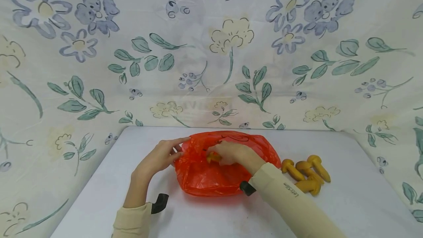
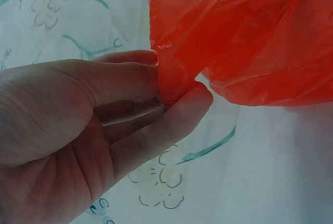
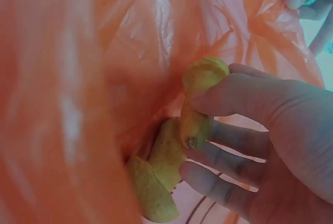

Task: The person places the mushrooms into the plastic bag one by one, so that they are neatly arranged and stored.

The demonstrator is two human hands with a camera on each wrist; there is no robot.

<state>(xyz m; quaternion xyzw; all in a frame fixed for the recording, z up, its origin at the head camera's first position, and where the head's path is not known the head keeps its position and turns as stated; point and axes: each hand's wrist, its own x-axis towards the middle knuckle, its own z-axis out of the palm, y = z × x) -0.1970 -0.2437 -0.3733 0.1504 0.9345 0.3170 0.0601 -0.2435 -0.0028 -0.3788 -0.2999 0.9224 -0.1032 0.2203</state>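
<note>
White tabletop (image 1: 109, 179), red plastic bag (image 1: 211, 183) lying mid-scene. Yellow mushrooms (image 1: 305, 186) sit loose just right of it, probably for right-hand reach. Left hand (image 1: 160, 157) pinches the bag's left edge, presumably to hold its mouth spread. Right hand (image 1: 228, 152), inside, pinches another mushroom (image 3: 195, 125), yellow pieces (image 3: 166, 154) beneath. Far side: floral cloth (image 1: 198, 58).

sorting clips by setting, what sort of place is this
Perhaps a makeshift filming booth: floral-print sheeting rises behind and beside a white table, where a red plastic bag lies.
</note>
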